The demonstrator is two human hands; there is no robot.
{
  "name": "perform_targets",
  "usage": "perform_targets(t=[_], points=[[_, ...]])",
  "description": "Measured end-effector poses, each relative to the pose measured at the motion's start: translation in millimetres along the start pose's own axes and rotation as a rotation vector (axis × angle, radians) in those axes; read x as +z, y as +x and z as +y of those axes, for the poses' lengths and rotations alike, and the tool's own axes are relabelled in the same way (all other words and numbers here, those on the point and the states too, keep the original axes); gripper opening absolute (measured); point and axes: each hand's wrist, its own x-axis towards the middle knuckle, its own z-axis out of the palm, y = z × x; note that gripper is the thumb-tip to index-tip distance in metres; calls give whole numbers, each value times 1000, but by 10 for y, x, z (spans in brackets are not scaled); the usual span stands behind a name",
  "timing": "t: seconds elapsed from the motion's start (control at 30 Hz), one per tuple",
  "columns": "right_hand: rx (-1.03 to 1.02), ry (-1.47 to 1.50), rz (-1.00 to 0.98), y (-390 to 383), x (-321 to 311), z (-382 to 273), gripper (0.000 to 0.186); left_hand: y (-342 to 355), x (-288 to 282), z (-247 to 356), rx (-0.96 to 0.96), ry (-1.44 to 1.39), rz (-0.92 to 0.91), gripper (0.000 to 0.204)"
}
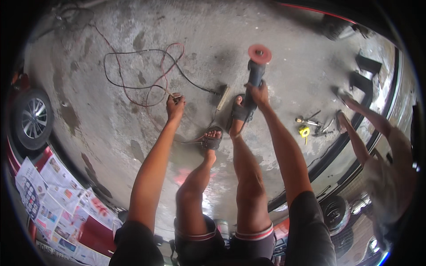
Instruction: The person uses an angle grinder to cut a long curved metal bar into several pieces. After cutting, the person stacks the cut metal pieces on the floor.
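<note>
My right hand (259,94) is wrapped around the dark body of an angle grinder (256,71). Its round red disc (259,54) points away from me, above the concrete floor. To its left, my left hand (176,103) is closed on a cable (167,91), with the fingers pinched together. Red and black loops of this cable (133,51) spread over the floor beyond that hand. Between my hands, a pale power strip (223,98) lies on the floor near my sandalled feet, with a dark cord running into its far end.
A yellow tape measure (304,131) and several hand tools (320,126) lie at the right. Beyond them are dark angled metal pieces (369,64) and another person (386,177). At left stand a car wheel (33,119) and a red panel covered with newspaper (57,199).
</note>
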Motion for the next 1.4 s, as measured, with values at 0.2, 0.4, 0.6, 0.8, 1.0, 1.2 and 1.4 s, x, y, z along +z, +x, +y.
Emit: perform_targets(t=[0.2, 0.4, 0.6, 0.8, 1.0, 1.2, 1.4], points=[[-136, -88, -20, 1166, 413, -540, 68, 400, 321, -431, -78, -74, 25, 17], [-223, -592, -56, 1330, 349, -672, 76, 421, 461, -730, -119, 45, 24, 26], [-128, -713, 60, 910, 312, -533, 71, 356, 553, -1221, -12, 366, 161, 45], [-88, -484, -323, -73, 880, 412, 77, 639, 1196, -1083, -487, 36, -11, 60], [-28, -49, -18, -328, 1439, 832, 79, 819, 1634, -1263, -349, 232, 121, 47], [-150, -16, -218, -211, 1323, -201, 63, 1208, 917, -276, -343, -198, -417, 22], [-79, 56, 60, -324, 1748, -944, 53, 2960, -53, 327, 20, 117, 112, 32]])
